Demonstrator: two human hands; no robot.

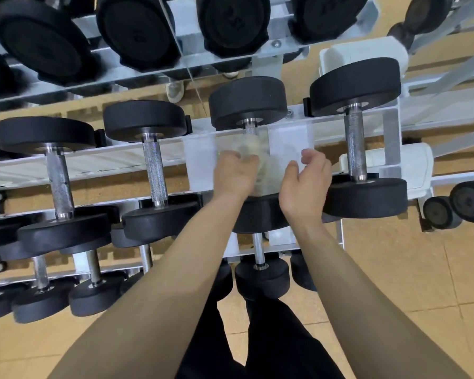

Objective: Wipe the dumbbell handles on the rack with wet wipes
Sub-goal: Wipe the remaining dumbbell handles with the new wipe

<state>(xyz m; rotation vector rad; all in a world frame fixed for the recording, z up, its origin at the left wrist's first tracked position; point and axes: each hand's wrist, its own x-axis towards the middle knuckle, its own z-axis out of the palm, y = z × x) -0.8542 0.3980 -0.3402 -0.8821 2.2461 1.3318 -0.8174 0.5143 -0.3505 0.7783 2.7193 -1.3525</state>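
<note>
Looking straight down at the rack [93, 160], white rails running across the middle of the frame with a row of black dumbbells sitting on them. The one being worked on is the middle dumbbell [246, 102], just right of centre. Its handle [249, 129] only shows as a short bit of knurled steel under the upper head; the rest is behind the wipe [253, 154], which is a pale, blurry smear wrapped round the bar.

The left hand [236, 173] is curled onto the wipe from the left side and gripping it against the handle. The right hand [304, 181] sits just right of it, beside the wipe, fingers bent and thumb up. I honestly can't tell if it's pinching a corner of the wipe or holding nothing.

Neighbour dumbbells [153, 170] on either side have bare handles. There's a mirror [175, 36] along the top of the frame.
</note>
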